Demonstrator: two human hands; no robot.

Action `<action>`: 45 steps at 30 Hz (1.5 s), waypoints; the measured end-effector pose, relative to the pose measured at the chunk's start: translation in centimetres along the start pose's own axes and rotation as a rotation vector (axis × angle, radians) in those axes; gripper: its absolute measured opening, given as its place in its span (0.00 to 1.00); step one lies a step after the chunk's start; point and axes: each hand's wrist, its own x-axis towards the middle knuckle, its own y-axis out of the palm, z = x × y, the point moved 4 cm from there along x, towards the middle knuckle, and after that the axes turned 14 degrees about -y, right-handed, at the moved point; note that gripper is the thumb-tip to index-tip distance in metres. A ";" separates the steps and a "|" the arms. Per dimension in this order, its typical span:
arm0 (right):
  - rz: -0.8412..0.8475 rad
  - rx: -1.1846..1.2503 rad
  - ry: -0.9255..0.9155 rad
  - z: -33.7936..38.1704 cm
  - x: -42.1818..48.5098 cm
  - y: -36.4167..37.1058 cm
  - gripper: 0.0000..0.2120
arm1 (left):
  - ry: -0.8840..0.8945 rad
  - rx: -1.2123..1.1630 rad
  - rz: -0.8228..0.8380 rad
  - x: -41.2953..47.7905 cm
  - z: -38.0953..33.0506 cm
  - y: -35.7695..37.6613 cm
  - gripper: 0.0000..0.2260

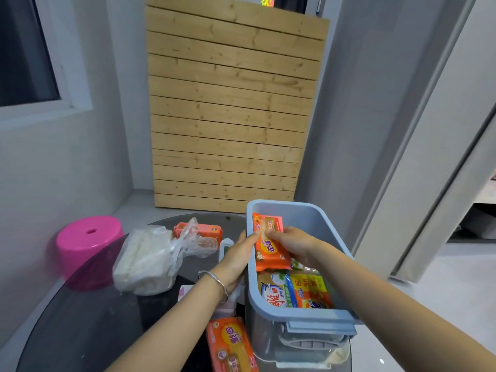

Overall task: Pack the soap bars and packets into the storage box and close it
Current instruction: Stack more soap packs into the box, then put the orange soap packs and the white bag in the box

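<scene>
An open blue storage box stands on a dark round glass table. Inside it lie several wrapped soap bars in blue, green and yellow packets. Both hands hold an orange soap packet tilted inside the box: my right hand grips it from the right, my left hand reaches over the left rim and touches its left edge. Another orange soap packet lies on the table in front of the box, and one more orange packet lies behind a clear plastic bag of white bars.
A pink plastic stool stands left of the table. A wooden slatted panel leans on the wall behind. A white item lies by the box's left side, partly hidden by my left wrist. No lid is recognisable in view.
</scene>
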 end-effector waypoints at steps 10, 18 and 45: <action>-0.095 -0.112 -0.285 5.1 -6.6 1.0 0.25 | 0.132 0.260 -0.230 -3.6 0.2 -7.3 0.16; 0.171 0.193 -0.430 5.9 -12.1 8.5 0.08 | 0.230 0.542 -0.259 -7.0 3.0 -12.7 0.06; -0.137 -0.142 -0.619 -0.1 -17.1 15.4 0.39 | -0.164 0.077 0.043 -13.0 8.7 -8.4 0.13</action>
